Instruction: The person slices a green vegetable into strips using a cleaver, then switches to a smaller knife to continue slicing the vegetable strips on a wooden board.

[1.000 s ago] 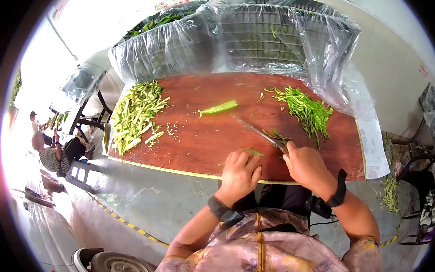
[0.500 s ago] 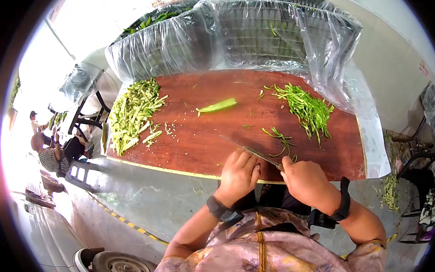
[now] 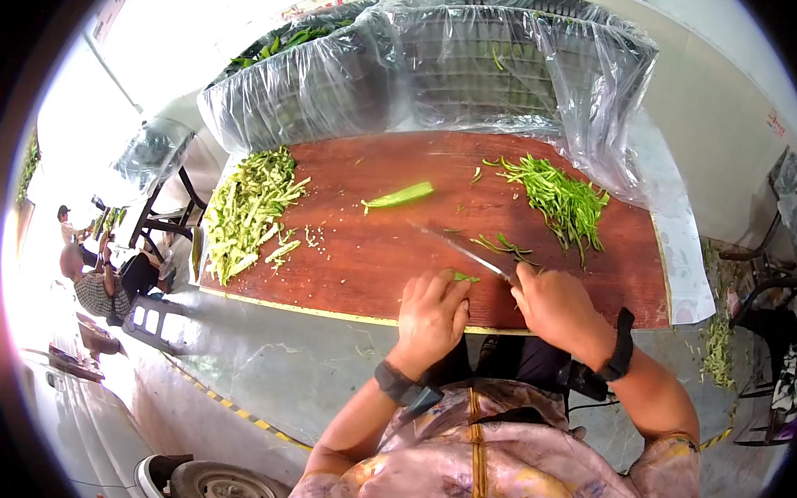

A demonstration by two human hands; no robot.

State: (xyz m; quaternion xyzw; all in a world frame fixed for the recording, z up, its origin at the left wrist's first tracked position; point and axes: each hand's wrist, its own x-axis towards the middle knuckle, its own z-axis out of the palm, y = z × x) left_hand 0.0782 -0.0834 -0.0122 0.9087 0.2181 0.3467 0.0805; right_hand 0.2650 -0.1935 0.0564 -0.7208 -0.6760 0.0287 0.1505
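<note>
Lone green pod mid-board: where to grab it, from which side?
Pinch the green pod across its thicker right half, coming from above. It lies flat on the board, tapering to the left, with bare wood on both long sides.

Grey concrete floor point(image 3: 263, 367) with a striped yellow line point(image 3: 235, 413) — harsh daylight left, perhaps dark chairs point(image 3: 758, 270) at right.

One wooden surface point(image 3: 372, 257) is seen, on which two heaps are counted: one pale shredded heap point(image 3: 246, 209) at the left and one dark green heap point(image 3: 563, 198) at the right. One whole pod point(image 3: 400, 196), one knife point(image 3: 464, 249) and one small green piece point(image 3: 464, 277) are counted between them. Two hands are counted, the left hand point(image 3: 431, 316) and the right hand point(image 3: 555, 303), and two plastic-lined crates point(image 3: 484, 72) point(image 3: 290, 96) behind.
</note>
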